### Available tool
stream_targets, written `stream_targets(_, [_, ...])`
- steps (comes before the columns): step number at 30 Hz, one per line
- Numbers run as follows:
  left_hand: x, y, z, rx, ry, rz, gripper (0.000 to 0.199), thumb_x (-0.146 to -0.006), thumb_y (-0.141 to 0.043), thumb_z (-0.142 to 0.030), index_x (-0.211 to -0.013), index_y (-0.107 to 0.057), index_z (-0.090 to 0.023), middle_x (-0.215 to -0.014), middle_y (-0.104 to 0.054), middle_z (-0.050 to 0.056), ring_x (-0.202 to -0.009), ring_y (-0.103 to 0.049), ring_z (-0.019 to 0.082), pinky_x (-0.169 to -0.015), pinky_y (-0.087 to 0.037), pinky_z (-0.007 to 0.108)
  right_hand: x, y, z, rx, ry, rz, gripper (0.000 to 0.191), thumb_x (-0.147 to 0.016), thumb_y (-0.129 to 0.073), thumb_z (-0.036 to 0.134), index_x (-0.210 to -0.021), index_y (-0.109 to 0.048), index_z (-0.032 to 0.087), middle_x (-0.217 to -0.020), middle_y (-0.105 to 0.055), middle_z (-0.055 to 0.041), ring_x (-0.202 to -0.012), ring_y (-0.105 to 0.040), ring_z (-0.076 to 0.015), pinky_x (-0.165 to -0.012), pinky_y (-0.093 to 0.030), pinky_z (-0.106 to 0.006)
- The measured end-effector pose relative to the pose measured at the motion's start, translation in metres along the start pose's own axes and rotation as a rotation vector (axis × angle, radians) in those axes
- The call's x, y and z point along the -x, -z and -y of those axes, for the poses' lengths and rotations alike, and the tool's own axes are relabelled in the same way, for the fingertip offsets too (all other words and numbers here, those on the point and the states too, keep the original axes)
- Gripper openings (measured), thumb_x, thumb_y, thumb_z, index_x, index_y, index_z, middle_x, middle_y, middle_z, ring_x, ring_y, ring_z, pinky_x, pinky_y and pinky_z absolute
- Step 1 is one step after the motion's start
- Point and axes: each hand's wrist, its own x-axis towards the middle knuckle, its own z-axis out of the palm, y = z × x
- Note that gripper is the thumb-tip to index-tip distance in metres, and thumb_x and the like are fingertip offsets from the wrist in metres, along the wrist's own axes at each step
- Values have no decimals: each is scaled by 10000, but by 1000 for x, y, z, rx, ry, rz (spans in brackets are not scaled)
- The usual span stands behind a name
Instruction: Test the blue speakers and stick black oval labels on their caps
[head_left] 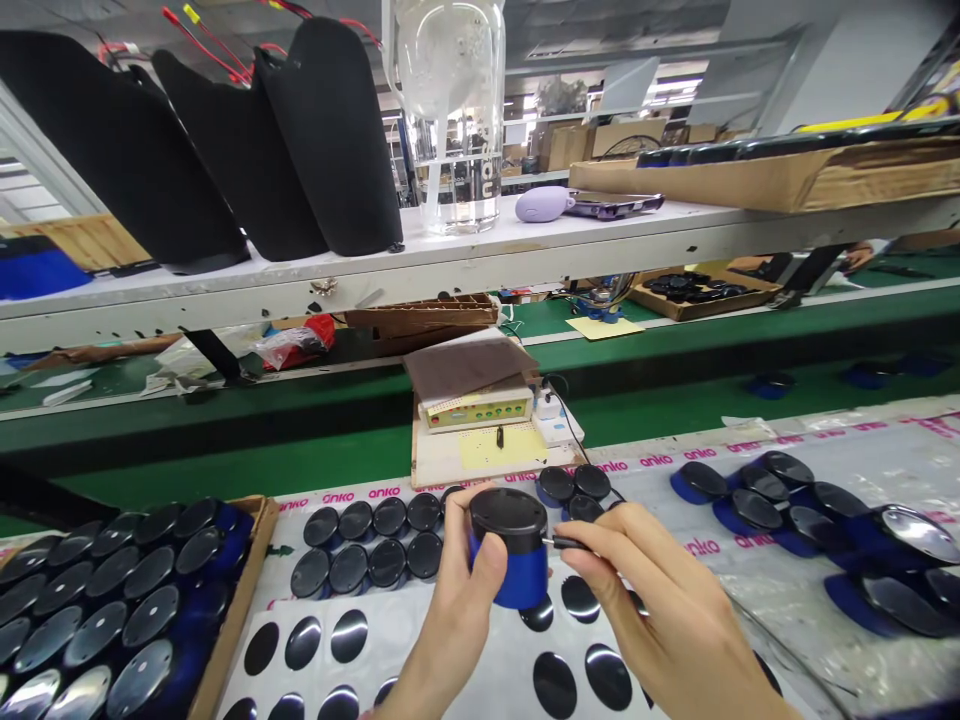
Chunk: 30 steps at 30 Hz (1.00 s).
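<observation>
A round device with a blue body and black top is held upright in my left hand, thumb on the near side and fingers around the far left. Pinched between the thumb and fingers of my right hand is a black cable plug. Its thin metal tip meets the device's right side near the black rim; whether it is inserted cannot be made out. Below both hands lies a white sheet with black round stickers. Behind my left hand stand rows of similar devices.
At left, a cardboard tray holds many blue-black devices. More devices stand at right, some stacked. A cable runs along the right. Behind sits a control box. A shelf overhead carries a water jug and black casings.
</observation>
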Motion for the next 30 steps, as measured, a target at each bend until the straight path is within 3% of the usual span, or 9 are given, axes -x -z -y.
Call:
stream_targets(7, [7, 0, 6, -338, -182, -105, 577, -795, -554, -590, -1197, -371, -218, -1142, -504, 80, -1058, -522, 227, -886, -445, 331, 2, 1, 6, 128, 73, -67, 150, -893, -486, 107, -1014, -566, 146, -708, -497, -35, -637, -445, -157, -530, -358, -284])
stream_targets(11, [7, 4, 6, -541, -300, -56, 606, -814, -548, -561, -1275, -302, -255, -1212, -453, 81, -1119, -494, 223, -938, -436, 358, 8, -5, 1, -16, -4, -55, 186, -898, -463, 90, -1052, -545, 153, -765, -504, -37, -678, -485, -147, -564, -409, -261])
stream_targets(15, [0, 7, -1, -974, -702, 57, 639, -821, -621, -400, -1349, -322, -201, -1249, -388, 114, -1207, -406, 254, -1014, -402, 402, 18, -16, -14, -292, -170, 150, 183, -936, -397, 128, -1019, -531, 221, -831, -542, -18, -736, -546, -123, -627, -469, -214])
stream_targets(18, [-3, 4, -7, -1167, -1054, 81, 512, -786, -662, -114, -1258, -469, -165, -1130, -395, 77, -1229, -369, 266, -1042, -399, 416, 26, -25, -23, -368, -182, 117, 219, -939, -381, 131, -1081, -517, 229, -905, -565, -30, -801, -566, -128, -680, -490, -210])
stream_targets(20, [-3, 0, -12, -1194, -1183, 116, 465, -738, -635, 29, -1154, -542, -157, -1060, -378, 49, -1218, -381, 252, -1058, -400, 429, 31, -29, -26, -355, -142, 61, 243, -933, -390, 137, -1127, -507, 225, -958, -573, -51, -870, -574, -146, -715, -498, -217])
stream_targets(26, [0, -4, -23, -1274, -1221, 250, 323, -765, -528, 63, -1032, -590, -107, -1021, -335, 48, -874, -476, 98, -1087, -375, 490, 38, -28, -24, -265, -43, 7, 318, -914, -398, 102, -1190, -481, 236, -989, -593, -70, -903, -594, -168, -729, -509, -220])
stream_targets(30, [-2, -3, -21, -1275, -1150, 296, 330, -731, -487, 75, -986, -586, -109, -1030, -341, 64, -926, -477, 128, -1076, -386, 482, 40, -29, -24, -255, -22, 28, 331, -912, -414, 111, -1212, -458, 245, -918, -601, -59, -815, -607, -167, -646, -510, -213])
